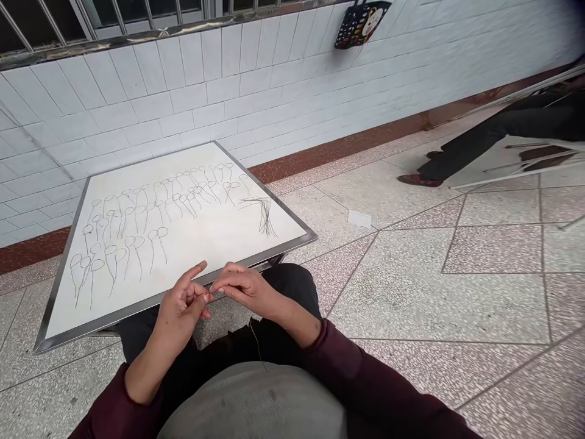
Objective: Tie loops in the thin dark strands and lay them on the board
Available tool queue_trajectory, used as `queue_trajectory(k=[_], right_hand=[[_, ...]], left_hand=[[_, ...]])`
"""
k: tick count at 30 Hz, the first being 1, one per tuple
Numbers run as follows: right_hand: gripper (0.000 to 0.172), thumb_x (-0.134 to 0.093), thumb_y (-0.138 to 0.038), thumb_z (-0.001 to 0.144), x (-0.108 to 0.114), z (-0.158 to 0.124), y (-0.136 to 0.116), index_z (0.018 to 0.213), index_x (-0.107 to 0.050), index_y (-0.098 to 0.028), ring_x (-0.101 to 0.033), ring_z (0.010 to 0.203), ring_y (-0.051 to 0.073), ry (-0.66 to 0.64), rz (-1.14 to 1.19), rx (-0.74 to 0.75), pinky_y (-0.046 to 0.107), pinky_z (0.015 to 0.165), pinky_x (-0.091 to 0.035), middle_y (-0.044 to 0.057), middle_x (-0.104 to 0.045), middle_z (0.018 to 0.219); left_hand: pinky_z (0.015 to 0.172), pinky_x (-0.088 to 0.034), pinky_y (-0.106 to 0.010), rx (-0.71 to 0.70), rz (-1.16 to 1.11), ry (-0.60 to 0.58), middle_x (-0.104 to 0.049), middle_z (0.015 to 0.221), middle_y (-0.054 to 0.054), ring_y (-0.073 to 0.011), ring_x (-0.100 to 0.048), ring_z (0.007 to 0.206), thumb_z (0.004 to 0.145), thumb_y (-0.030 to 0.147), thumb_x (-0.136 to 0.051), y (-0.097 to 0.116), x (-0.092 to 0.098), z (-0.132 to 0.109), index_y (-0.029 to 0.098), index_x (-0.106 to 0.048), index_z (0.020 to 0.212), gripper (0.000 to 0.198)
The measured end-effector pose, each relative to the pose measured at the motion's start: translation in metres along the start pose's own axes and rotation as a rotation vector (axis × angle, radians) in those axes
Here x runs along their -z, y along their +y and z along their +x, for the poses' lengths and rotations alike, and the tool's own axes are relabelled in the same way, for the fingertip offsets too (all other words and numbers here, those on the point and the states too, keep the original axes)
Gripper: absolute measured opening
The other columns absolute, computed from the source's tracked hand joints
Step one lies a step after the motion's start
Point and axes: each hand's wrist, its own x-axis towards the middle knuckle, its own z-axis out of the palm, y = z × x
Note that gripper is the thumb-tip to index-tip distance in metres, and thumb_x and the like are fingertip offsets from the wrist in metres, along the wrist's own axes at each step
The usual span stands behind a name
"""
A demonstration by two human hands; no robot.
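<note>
My left hand point(180, 311) is closed in a pinch of thumb and forefinger, with one finger stretched out; a small orange-red spot shows at its fingertips. My right hand point(249, 291) also pinches, its fingertips almost meeting the left ones in front of the table's near edge. Whatever lies between the fingers is too small to make out. Below the right hand a thin wire point(258, 344) hangs over my lap; I cannot tell whether it reaches the fingers. On the white table point(214, 235) several wire loops with long tails point(111, 250) lie in rows.
A bundle of loose straight wires point(265, 216) lies at the table's right side. Behind stands a tiled wall point(192, 97) with a patterned bag point(363, 24) hanging on it. At the right, another person's leg point(475, 143) shows beside a second table point(493, 161). A white scrap point(359, 219) is on the floor.
</note>
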Motion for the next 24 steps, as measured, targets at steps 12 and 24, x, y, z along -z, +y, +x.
queue_trajectory(k=[12,24], right_hand=[[0.023,-0.046,-0.021,0.098,0.007,0.003,0.001,0.098,-0.069,-0.018,-0.058,0.081,0.014,-0.121,-0.010,0.085,0.025,0.072,-0.049,0.005,-0.064,0.086],[0.024,-0.045,-0.021,0.099,0.008,0.003,-0.002,0.099,-0.069,-0.018,-0.058,0.083,0.014,-0.134,-0.062,0.086,0.025,0.072,-0.049,0.006,-0.062,0.086]], left_hand=[[0.060,-0.046,-0.025,-0.040,0.245,-0.121,-0.059,0.083,0.001,-0.0090,-0.050,0.056,0.087,0.022,-0.048,0.006,0.007,-0.004,0.028,-0.048,0.136,0.049],[0.062,-0.042,-0.026,-0.155,0.506,-0.098,-0.061,0.081,0.000,-0.0131,-0.052,0.059,0.090,0.021,-0.042,0.004,0.010,-0.012,0.028,-0.048,0.138,0.049]])
